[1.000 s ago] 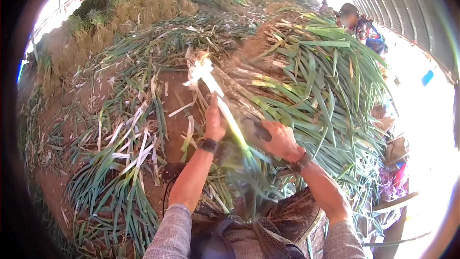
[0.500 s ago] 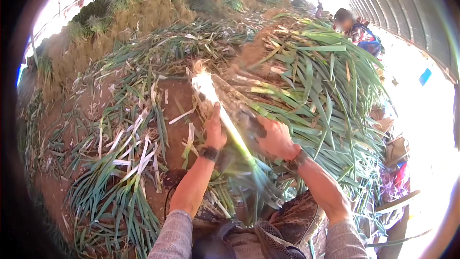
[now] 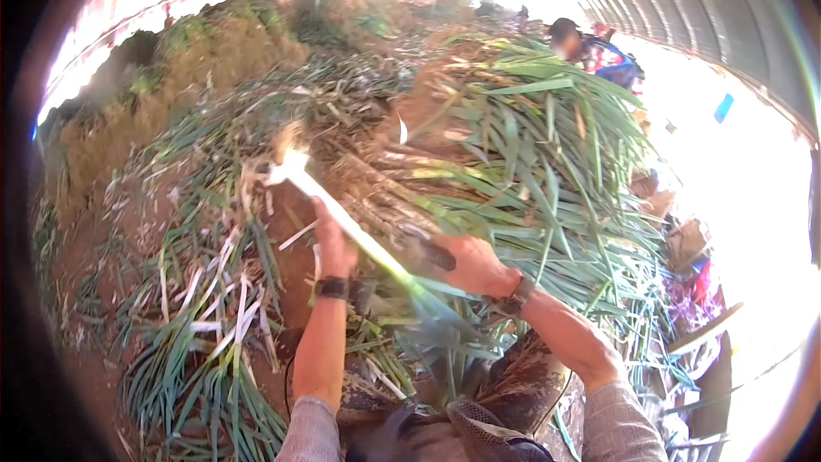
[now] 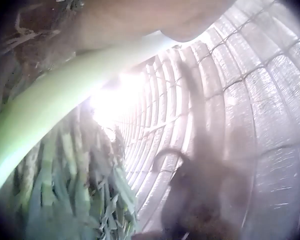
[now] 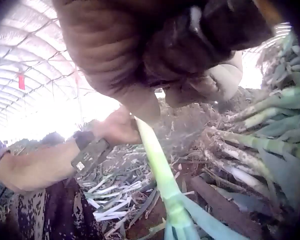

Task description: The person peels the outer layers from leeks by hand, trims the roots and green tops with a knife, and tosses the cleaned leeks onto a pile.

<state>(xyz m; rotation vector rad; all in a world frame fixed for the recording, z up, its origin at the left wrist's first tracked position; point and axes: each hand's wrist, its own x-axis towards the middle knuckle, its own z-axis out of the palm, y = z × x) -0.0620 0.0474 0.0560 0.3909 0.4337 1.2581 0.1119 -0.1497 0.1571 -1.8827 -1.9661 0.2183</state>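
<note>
I hold one long leek slanting up to the left, with its white root end high and its green leaves hanging toward my lap. My left hand grips the white stalk from the left side. My right hand, dark with soil, grips it lower down where the stalk turns green. The left wrist view has the pale stalk running under my left hand. In the right wrist view the stalk comes out below my right hand's fingers, and the left hand is behind it.
A big heap of uncleaned leeks lies on the right, touching my right arm. Stripped leaves and skins litter the red soil to the left. Mounds of trimmings stand at the back. Another person sits far right under the tunnel wall.
The leek's root end has swung to the left and both hands have shifted left with it. The grip of both hands stays the same.
</note>
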